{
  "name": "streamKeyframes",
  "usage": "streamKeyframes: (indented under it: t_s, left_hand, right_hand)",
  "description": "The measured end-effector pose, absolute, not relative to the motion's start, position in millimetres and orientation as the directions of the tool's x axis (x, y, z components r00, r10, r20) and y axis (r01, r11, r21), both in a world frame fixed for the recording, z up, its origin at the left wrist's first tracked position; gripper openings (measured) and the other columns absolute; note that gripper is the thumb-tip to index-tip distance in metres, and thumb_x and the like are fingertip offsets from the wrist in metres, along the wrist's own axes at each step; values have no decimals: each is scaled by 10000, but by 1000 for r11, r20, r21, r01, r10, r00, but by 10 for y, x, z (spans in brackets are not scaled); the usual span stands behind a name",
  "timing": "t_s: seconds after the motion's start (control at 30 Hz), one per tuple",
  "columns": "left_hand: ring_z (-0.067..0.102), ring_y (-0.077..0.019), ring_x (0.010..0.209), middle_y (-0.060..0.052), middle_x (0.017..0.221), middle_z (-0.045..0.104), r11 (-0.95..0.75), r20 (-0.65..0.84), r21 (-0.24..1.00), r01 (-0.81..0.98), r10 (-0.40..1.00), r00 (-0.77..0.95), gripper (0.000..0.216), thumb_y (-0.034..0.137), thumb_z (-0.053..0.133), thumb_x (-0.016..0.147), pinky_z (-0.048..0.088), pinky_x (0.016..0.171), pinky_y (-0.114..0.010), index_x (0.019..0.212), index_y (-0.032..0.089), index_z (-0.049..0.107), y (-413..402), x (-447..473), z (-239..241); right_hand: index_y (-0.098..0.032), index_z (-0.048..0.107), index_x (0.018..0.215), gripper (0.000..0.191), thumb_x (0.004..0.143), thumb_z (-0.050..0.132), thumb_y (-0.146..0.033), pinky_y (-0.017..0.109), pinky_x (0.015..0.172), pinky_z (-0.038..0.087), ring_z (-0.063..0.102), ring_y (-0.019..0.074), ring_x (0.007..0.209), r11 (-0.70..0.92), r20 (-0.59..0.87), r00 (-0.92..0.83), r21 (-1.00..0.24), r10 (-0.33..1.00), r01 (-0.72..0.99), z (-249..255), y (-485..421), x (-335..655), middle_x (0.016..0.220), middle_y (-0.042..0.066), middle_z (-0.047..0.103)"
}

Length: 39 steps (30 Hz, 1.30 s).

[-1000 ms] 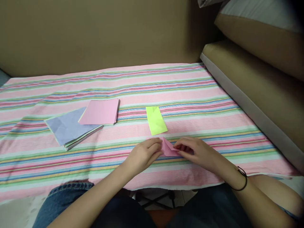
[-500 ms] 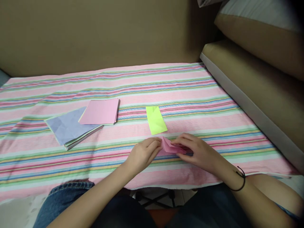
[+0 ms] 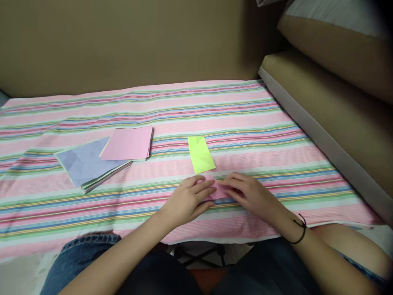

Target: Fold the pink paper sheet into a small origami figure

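I see both hands low in the middle of the head view, at the near edge of the tabletop (image 3: 215, 239), which is covered by a striped cloth (image 3: 215, 106).

Left hand (image 3: 187, 200): fingers stretched out, nearly flat, tips lying on the left end of a small folded pink paper (image 3: 218, 187). It is spread and pressing, not gripping.

Right hand (image 3: 251, 196): fingers bent down over the right end of the same pink paper, touching it. I cannot tell whether it pinches the paper or only presses on it, as the fingertips hide the edge. There is a black hair tie (image 3: 299, 234) around the right wrist.

The pink paper lies on the cloth between the two hands, with only a small middle part showing. I cannot make out the fold shape.

Just beyond the hands, on the far side, a folded yellow-green paper (image 3: 201, 154) lies flat, close to the pink paper but apart from it.

Further left, well apart from the hands, is a stack of paper sheets (image 3: 101, 177) with a crumpled blue sheet (image 3: 81, 164) on top. A small pile of pink sheets (image 3: 127, 143) overlaps the stack's far right corner.

Brown cushions (image 3: 334, 102) run along the right side of the tabletop, and a brown wall (image 3: 123, 41) stands behind it. Blue jeans (image 3: 80, 258) show at the near edge, below the tabletop.
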<state>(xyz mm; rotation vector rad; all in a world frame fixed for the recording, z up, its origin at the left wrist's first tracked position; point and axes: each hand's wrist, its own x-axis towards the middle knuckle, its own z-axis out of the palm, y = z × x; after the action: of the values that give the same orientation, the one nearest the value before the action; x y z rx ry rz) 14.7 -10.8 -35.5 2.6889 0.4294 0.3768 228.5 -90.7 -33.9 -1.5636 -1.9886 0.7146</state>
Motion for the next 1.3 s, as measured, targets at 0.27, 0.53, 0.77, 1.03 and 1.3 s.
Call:
streamKeyframes:
  t_s: [0.27,0.53,0.77,1.03,1.3]
  left_hand:
    - [556,-187,1087,-70,1129,640,-703,120,639,313,493,862,291,147,413,909,452,950,-343,1136,192,590,72,40,-306]
    - [573,-213,934,-76,1064,572,-502,3,660,558,745,667,379,260,667,756,487,830,-371,1117,196,574,116,-25,-260]
    - [550,-167,842,-30,964,552,-417,-17,743,524,770,637,401,174,660,726,469,746,-304,1108,224,549,56,-5,-327]
    - [464,-114,664,-14,806,524,-191,-120,895,404,768,629,147,298,604,797,394,619,-245,826,158,637,54,38,-178]
    - [571,-109,739,-16,805,596,510,-393,859,36,613,685,249,365,626,806,463,729,-241,905,139,592,-23,86,-145]
  right_hand:
    - [-217,536,1270,423,852,550,-157,322,741,501,586,180,833,177,30,-208,-650,978,740,-452,-860,2254,990,54,557]
    - [-231,515,1303,445,860,545,-217,343,757,484,568,196,852,153,-11,-202,-608,979,779,-396,-877,2227,1015,67,518]
    - [-254,526,1268,507,775,636,-209,273,618,439,496,140,651,43,-5,-71,-754,997,656,-382,-852,2194,927,25,571]
    - [-185,625,730,316,886,499,-429,265,593,360,487,144,655,-88,-115,-37,-896,993,435,-306,-847,2184,689,-7,531]
    - [-186,608,862,220,860,556,-400,259,691,429,573,159,794,-188,-200,-121,-977,972,102,-304,-870,2167,842,11,617]
